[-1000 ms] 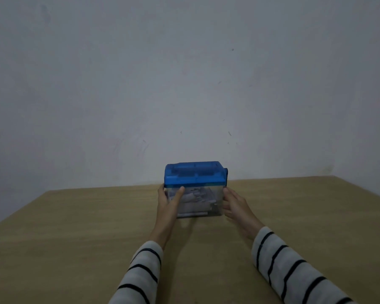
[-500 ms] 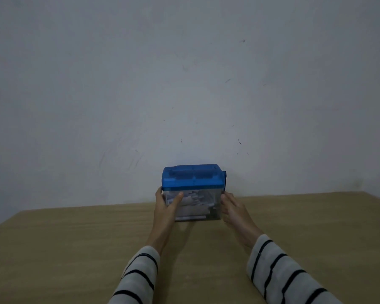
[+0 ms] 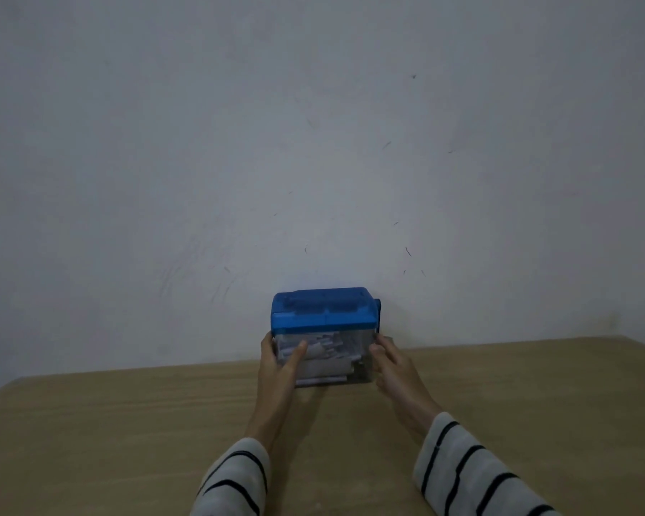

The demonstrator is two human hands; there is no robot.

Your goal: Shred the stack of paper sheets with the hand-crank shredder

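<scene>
While a pale scuffed wall (image 3: pixel 313 143) filled most of the view, the wooden tabletop (image 3: pixel 108 441) ran beneath it. At its far edge by the wall stood the hand-crank shredder (image 3: pixel 324 337), blue lid over a clear bin of paper strips (image 3: pixel 324 351). Left hand (image 3: pixel 280 363) gripped its left corner, thumb across the front; right hand (image 3: pixel 390 363) touched the right side, fingers relaxed. Striped sleeves (image 3: pixel 473 474) covered both forearms.

Dim room, plain scuffed whitish wall (image 3: pixel 313 143), light wooden table (image 3: pixel 108 441) set against it
</scene>
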